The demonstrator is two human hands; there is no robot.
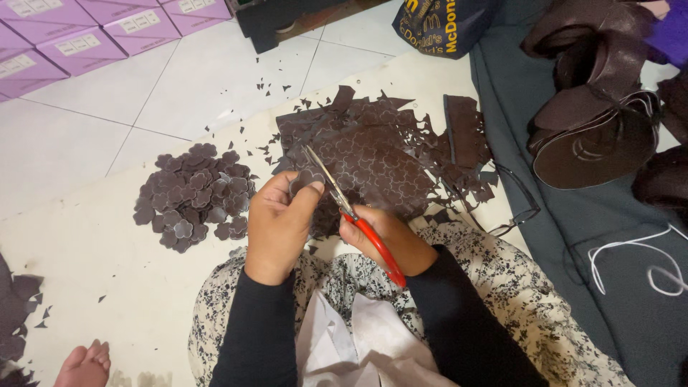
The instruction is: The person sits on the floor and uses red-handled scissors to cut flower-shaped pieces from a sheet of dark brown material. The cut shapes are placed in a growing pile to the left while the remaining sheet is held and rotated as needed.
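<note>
Several lilac boxes (72, 36) sit at the far-left corner of the floor (215, 79). Nearer, a heap of cut brown flower shapes (192, 195) lies on a cream mat (107, 258). Just right of it, the left hand (278, 223) is clamped on one small brown flower piece (304, 179). Red-handled scissors (351, 215), blades touching that piece, are gripped in the closed right hand (383, 236). Behind lies a brown sheet of scraps (380, 158); dark grey cloth (588, 236) covers the floor's right edge.
</note>
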